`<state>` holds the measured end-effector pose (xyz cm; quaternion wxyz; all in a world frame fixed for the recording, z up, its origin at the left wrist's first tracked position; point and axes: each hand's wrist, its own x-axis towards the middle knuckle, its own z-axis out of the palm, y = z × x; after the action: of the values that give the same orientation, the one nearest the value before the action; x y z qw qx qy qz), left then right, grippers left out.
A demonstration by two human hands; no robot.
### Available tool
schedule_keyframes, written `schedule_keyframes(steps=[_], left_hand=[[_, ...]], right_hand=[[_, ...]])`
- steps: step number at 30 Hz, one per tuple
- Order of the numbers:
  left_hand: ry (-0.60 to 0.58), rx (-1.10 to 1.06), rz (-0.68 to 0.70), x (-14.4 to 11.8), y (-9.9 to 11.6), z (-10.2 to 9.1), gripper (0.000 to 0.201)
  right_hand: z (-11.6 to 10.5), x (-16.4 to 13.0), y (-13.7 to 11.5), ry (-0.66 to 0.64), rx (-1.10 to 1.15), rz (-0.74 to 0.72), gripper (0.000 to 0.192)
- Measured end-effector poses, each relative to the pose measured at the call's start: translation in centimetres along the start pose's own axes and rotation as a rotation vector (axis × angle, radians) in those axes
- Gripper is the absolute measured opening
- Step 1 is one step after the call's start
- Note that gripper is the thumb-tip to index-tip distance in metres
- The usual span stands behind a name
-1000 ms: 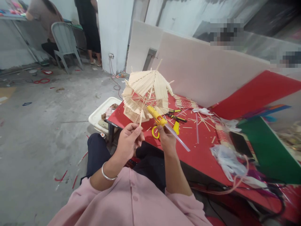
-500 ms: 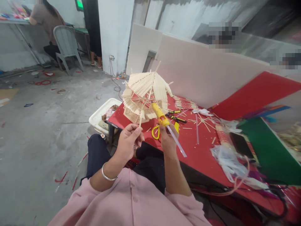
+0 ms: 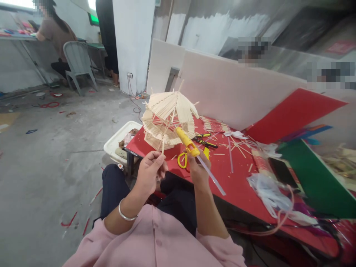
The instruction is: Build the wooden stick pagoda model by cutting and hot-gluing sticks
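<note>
A pale wooden-stick model point(image 3: 169, 118) with a tiered, umbrella-like roof stands at the red table's near left corner. Between thumb and fingers, my left hand point(image 3: 152, 168) pinches a thin wooden stick point(image 3: 163, 145) in front of the model; whether the stick is joined to it I cannot tell. My right hand point(image 3: 198, 168) grips a yellow glue gun point(image 3: 187, 141), its nozzle end pointing at the model's lower tiers. A clear glue stick point(image 3: 213, 177) juts from the gun's rear. Yellow-handled scissors point(image 3: 182, 160) lie beside my right hand, partly hidden by it.
Black-and-yellow pliers point(image 3: 205, 141) and loose sticks point(image 3: 240, 145) lie on the red table point(image 3: 222, 170). To the right are a plastic bag point(image 3: 269, 193), a phone point(image 3: 282, 172) and a green board point(image 3: 314, 178). A white bin point(image 3: 112, 142) stands left. Other people are in the background.
The view has tilted slightly upward, so the scene sits lower. The glue gun's nozzle end has shifted slightly relative to the model. Both hands keep their hold.
</note>
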<state>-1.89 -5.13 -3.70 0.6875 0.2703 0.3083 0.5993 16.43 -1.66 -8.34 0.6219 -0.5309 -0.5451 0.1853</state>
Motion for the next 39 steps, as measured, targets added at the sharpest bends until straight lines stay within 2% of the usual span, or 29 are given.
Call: schedule_keyframes(steps=[4, 11, 16, 19, 23, 28, 34, 36, 39], left_hand=[[-0.016, -0.002, -0.003, -0.1, -0.1, 0.2, 0.048], [-0.018, 0.008, 0.032, 0.0, 0.4, 0.5, 0.048], [-0.051, 0.041, 0.086, 1.2, 1.6, 1.2, 0.046], [-0.059, 0.073, 0.108, 2.3, 2.7, 1.6, 0.047], [-0.053, 0.049, 0.046, 3.3, 3.6, 2.6, 0.044], [-0.072, -0.052, -0.129, 3.7, 2.4, 5.5, 0.036], [0.078, -0.177, -0.069, 5.5, 0.8, 8.3, 0.031], [0.097, -0.178, -0.06, 6.0, 0.5, 8.5, 0.033], [0.086, -0.164, -0.058, 6.1, 0.1, 8.5, 0.039]], right_hand=[[-0.1, 1.9, -0.6, 0.106, 0.079, 0.018, 0.043], [0.8, 6.4, -1.7, 0.09, 0.118, 0.011, 0.046], [-0.3, 6.0, -2.0, -0.016, 0.076, 0.008, 0.042], [-0.6, 5.8, -2.0, -0.026, 0.059, 0.025, 0.043], [0.0, 7.4, -2.7, -0.031, 0.037, -0.008, 0.044], [-0.3, 9.2, -3.8, -0.07, -0.103, -0.043, 0.041], [-3.2, 8.4, -3.7, -0.149, -0.184, -0.054, 0.044], [-3.4, 9.4, -4.1, -0.136, -0.166, -0.07, 0.044], [-2.4, 12.6, -5.6, -0.109, -0.162, -0.177, 0.034]])
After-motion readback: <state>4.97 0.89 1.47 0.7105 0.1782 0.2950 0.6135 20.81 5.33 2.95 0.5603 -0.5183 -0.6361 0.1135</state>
